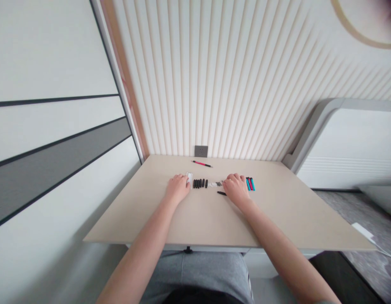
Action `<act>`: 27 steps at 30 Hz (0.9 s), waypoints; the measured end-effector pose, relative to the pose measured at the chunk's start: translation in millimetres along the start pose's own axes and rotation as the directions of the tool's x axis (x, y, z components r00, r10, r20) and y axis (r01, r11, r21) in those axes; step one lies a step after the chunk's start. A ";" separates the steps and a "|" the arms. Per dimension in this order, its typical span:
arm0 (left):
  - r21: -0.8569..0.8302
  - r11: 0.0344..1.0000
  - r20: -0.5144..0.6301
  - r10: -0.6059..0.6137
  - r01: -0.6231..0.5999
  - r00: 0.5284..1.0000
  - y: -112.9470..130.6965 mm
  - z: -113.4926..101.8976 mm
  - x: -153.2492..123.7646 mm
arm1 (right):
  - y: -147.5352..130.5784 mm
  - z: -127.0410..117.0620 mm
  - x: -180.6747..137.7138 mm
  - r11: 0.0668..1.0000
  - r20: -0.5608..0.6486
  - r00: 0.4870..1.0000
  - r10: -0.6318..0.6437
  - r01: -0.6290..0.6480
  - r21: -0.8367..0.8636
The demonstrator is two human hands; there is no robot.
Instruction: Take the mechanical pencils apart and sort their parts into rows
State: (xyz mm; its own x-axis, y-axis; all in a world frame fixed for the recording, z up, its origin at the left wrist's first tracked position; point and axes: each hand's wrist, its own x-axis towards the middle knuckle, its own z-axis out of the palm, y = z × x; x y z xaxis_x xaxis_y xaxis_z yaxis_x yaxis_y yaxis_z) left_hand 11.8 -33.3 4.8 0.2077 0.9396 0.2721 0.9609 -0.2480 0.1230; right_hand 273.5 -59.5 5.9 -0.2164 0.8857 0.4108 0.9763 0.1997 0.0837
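Observation:
My left hand (179,188) rests on the tabletop with loosely bent fingers spread at the edge of a bundle of thin white sticks (190,179). Beside the sticks stands a row of several short black cylinders, like pen caps or grips (200,183). Small white pieces (212,185) and small grey pieces (219,183) continue the row to the right. My right hand (236,188) is curled over the table by the grey pieces; its fingertips are pressed together, and what they hold is too small to make out. Blue and red pen barrels (250,184) lie just beyond it, partly covered.
A black pen-like piece (222,193) lies under the edge of my right hand. Farther back is a red and black pen (202,164), near a wall socket (201,151). The beige table (208,223) meets a ribbed wall behind and a white cabinet stands left.

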 end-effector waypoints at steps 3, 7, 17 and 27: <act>0.001 1.000 -0.001 0.015 -0.015 1.000 -0.4 1.2 0.3 | 4.4 -0.9 -0.2 1.000 -0.014 1.000 0.026 -0.025 0.014; 0.009 1.000 -0.003 0.028 -0.028 1.000 -0.2 2.3 0.8 | 12.1 -1.9 -0.1 0.997 -0.049 0.996 0.074 -0.072 0.040; -0.015 0.999 0.019 0.032 -0.032 0.999 1.7 1.7 0.9 | 17.7 18.5 12.9 0.991 0.029 0.997 0.071 -0.073 0.111; -0.022 0.999 0.021 0.032 -0.031 0.999 1.7 2.4 1.0 | 21.0 18.6 13.5 0.971 0.003 0.995 0.100 -0.098 0.219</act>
State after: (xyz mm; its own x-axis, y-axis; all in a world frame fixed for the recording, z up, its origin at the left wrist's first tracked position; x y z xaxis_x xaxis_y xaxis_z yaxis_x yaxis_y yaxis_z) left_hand 14.1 -32.3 3.0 0.2420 0.9358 0.2562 0.9496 -0.2827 0.1357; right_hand 290.9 -35.6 -3.7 -0.1177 0.9023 0.4147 0.9672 0.1987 -0.1579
